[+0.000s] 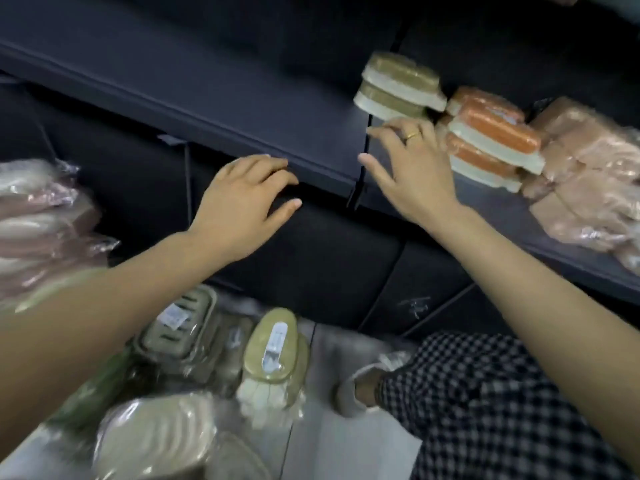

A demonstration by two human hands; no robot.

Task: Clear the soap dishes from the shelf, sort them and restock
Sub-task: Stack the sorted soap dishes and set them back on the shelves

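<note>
Dark shelf (242,109) runs diagonally across the view, its left stretch bare, a thin black divider (360,168) standing at mid-length. Left hand (242,206) rests at the shelf's front edge, fingers (273,164) loosely spread and lying on the lip, thumb below it — holding nothing. Right hand (405,164) reaches onto the shelf just right of the divider, fingers relaxed and fairly wide, nothing gripped; a gold ring (412,135) shows on one finger. Fingertips lie just below the olive-green soap dishes (398,86), two stacked, each with a white base; whether they touch is unclear through blur. Just right of that stack, the orange soap dishes (491,136) — a leaning stack of three or so with white bases, close beside the back of the right hand. Further right, pink soap dishes in clear wrap (585,174) piled on the same shelf. At far left, another pile of wrapped pinkish dishes (38,220), partly behind the left forearm. Down on the pale floor (332,452): a wrapped oval olive dish with a white label (273,344), standing on edge; a beige slotted rectangular dish with a sticker (176,327); a wrapped beige ridged dish (156,441) at the bottom; all blurred. The person's checked trouser leg (485,403) and a foot in a pale slipper (356,386) show at lower right.
</note>
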